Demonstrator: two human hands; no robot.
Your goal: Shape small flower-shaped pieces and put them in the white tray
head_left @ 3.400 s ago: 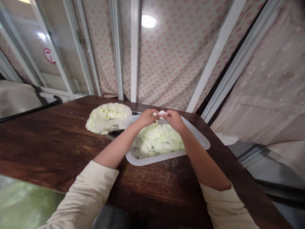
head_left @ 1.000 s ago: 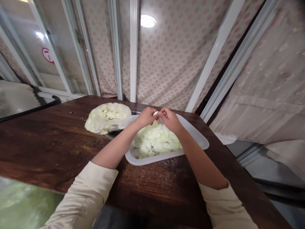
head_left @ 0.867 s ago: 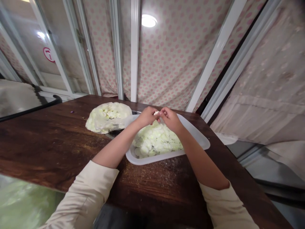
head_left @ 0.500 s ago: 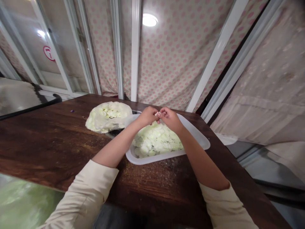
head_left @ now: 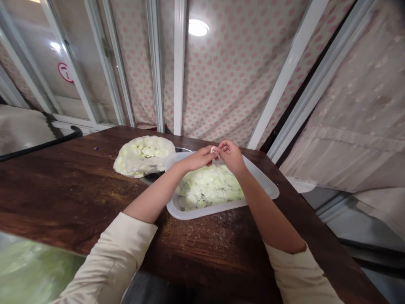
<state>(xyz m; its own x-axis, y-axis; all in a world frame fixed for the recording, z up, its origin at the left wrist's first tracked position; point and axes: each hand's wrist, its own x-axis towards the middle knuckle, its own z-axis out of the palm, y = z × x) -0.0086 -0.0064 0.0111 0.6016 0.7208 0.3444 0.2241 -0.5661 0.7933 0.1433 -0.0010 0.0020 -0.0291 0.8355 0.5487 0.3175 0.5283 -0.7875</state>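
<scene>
Both my hands meet above the far side of a white plastic tub [head_left: 186, 214]. A small white piece [head_left: 213, 150], too small to name, is pinched between the fingertips of my left hand [head_left: 202, 157]. The fingers of my right hand [head_left: 231, 155] are curled and touch the same piece from the right. Below them in the tub lies a heap of pale green-white petals or flakes [head_left: 210, 185]. Just left of the tub sits a clear plastic bag [head_left: 144, 155], its mouth open, full of similar pale pieces.
The dark wooden table [head_left: 79, 185] has fine crumbs scattered near the tub. A blurred pale green bag [head_left: 31, 270] is at the lower left. Framed glass panels with a dotted curtain [head_left: 234, 76] rise behind the table. A black rail [head_left: 41, 143] runs along the left.
My left hand has flattened, its fingers now stretched further right toward the piece. My right hand has shifted slightly right and its fingers have lifted a little.
</scene>
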